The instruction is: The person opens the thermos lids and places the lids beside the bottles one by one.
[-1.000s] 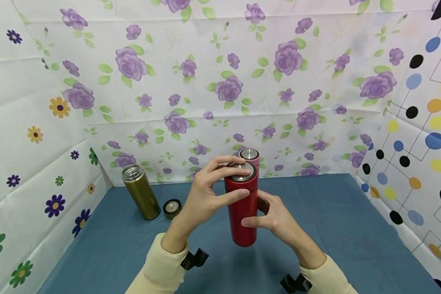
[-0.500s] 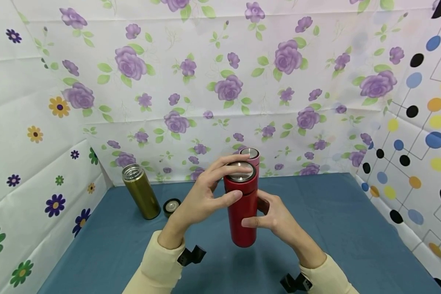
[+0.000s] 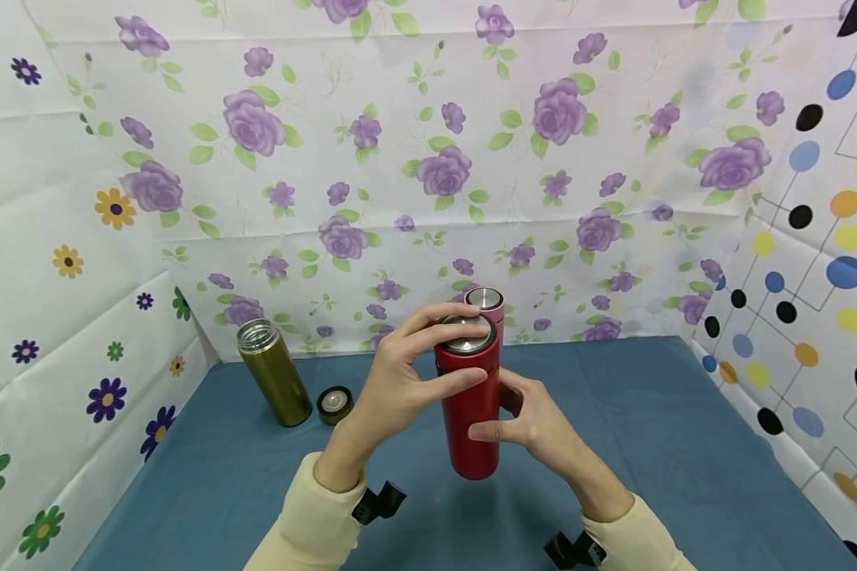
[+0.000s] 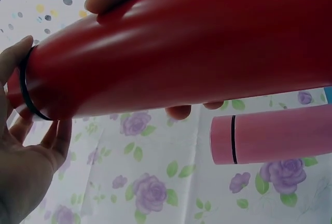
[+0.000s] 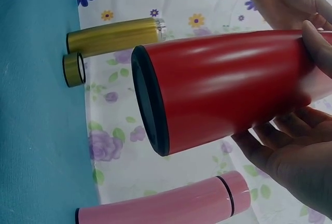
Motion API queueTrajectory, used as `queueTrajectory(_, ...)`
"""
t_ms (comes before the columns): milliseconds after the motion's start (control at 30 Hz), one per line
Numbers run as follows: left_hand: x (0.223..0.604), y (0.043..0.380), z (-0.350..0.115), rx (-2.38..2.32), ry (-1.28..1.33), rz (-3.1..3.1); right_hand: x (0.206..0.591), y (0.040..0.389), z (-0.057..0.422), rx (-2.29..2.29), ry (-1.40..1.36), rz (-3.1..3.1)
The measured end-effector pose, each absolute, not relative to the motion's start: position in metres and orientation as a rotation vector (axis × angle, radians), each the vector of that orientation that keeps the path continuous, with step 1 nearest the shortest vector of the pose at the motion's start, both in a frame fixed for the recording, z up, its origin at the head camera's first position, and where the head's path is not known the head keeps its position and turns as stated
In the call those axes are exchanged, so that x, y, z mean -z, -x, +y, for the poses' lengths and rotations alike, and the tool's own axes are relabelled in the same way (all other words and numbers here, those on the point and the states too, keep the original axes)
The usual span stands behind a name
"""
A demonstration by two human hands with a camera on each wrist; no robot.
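Note:
A red thermos (image 3: 471, 432) is held upright over the table, in front of me. My left hand (image 3: 403, 373) grips its steel-topped lid (image 3: 466, 358) from above, thumb along the near side and fingers across the top. Lower down, my right hand (image 3: 536, 416) holds the body. In the left wrist view, fingertips sit at the black ring (image 4: 26, 86) between lid and body. The right wrist view shows the black base (image 5: 150, 102) of the thermos clear of the blue tabletop.
Close behind the red thermos stands a pink thermos (image 3: 497, 311), partly hidden. At the left are an uncapped gold thermos (image 3: 278, 381) and its cap (image 3: 336, 403), inner side up. Flowered cloth (image 3: 400, 159) hangs behind the blue table (image 3: 614, 412).
My left hand shifted slightly left around the lid, then came back right to nearly its position of a second ago. The right hand and the thermos body stay almost still.

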State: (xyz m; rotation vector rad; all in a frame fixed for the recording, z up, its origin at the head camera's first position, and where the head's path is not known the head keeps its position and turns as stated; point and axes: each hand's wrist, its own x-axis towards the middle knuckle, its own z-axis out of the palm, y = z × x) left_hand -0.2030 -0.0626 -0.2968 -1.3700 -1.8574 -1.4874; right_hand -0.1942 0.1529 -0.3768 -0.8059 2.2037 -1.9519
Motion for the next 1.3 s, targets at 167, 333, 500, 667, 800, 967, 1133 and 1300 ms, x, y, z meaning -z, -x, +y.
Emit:
queueTrajectory(167, 0.2972, 0.2026, -0.0598, 1.460, 1.319, -1.832, 0.3762, 0.1939, 0.1524, 1.953, 0.822, 2.213)
queueTrajectory(333, 0.2967, 0.2017, -0.0579, 1.471, 1.263, -1.820, 0.3760, 0.1939, 0.1523, 1.949, 0.812, 2.224)
queueTrajectory(500, 0.2954, 0.2018, -0.0584, 1.485, 1.256, -1.815, 0.3765, 0.1942, 0.1521, 1.948, 0.802, 2.229)
queueTrajectory(667, 0.2933, 0.2020, -0.0596, 1.473, 1.247, -1.811, 0.3771, 0.1947, 0.1520, 1.941, 0.794, 2.248)
queueTrajectory(800, 0.2933, 0.2023, -0.0604, 1.457, 1.237, -1.815, 0.3774, 0.1950, 0.1524, 1.937, 0.793, 2.247)
queueTrajectory(967, 0.2933, 0.2023, -0.0603, 1.405, 1.193, -1.838, 0.3770, 0.1954, 0.1529, 1.946, 0.786, 2.229)
queueTrajectory(1133, 0.2930, 0.2026, -0.0609, 1.419, 1.140, -1.826, 0.3764, 0.1958, 0.1531, 1.947, 0.765, 2.230)
queueTrajectory(1300, 0.2932, 0.2042, -0.0612, 1.480, 1.132, -1.781, 0.3763, 0.1961, 0.1540, 1.942, 0.759, 2.248)
